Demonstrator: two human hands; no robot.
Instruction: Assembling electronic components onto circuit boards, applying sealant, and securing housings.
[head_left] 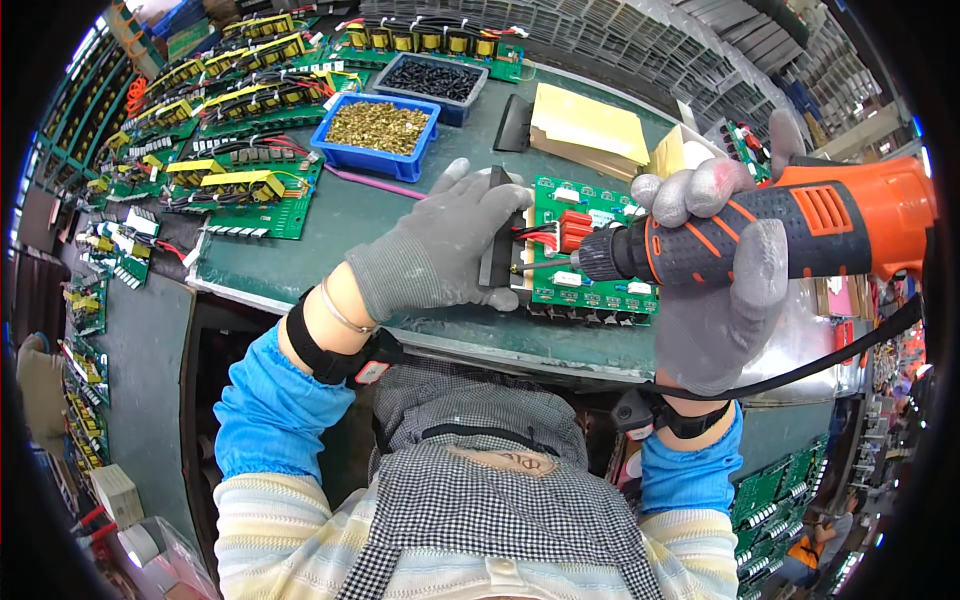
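Drill (800,225) lies roughly level in the gloved right hand (715,225), its fingers curled around the orange-and-black body, with the nose pointing left. The thin bit (546,265) reaches across a green circuit board (590,290) toward a black bar (493,240) along the board's left edge; whether the tip touches the bar is too small to tell. The gloved left hand (440,235) is partly open, spread across the bar and holding it, fingers at the far end and thumb at the near end. The board sits on the green table (470,130) in front of the person, with red blocks (575,230) and white parts on it. Beyond the left hand stand a blue bin (365,158) of small brass-coloured pieces and another bin (455,112) of black ones. To their right lies a stack of yellowish sheets (588,128). More boards (250,205) with yellow parts lie to the left.
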